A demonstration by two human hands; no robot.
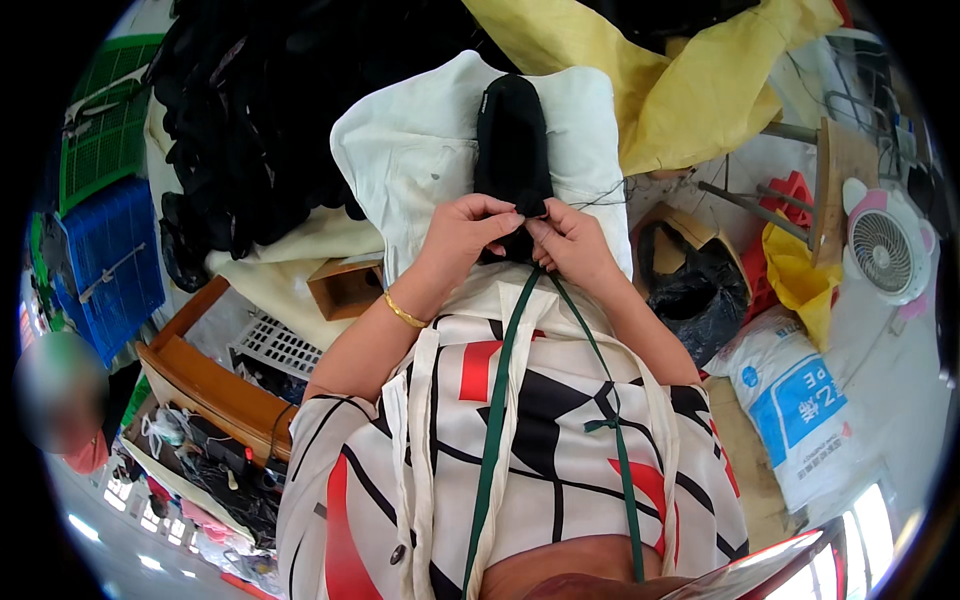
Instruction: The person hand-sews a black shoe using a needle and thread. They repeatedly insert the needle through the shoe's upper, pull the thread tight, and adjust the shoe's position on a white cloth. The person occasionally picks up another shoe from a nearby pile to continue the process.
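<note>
- Patterned shirt (560, 470) fills the near foreground.
- White cloth (400, 140) spreads beyond it.
- Black shoe (512, 140) lies on the cloth, its far end at the middle of the cloth's far edge; probably light, soft and not slippery, best held by its side rims.
- Left hand (466, 235) and right hand (574, 243) pinch dark fabric at the shoe's near end, fingertips close together.

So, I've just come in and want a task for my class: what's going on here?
Someone is handling a black slip-on shoe with bare hands. The left hand and right hand meet at its near end in close pinches, though exactly what they pinch is too small to tell. The shoe lies over a white cloth, and a heap of what look like black shoes is beyond it to the left.
</note>
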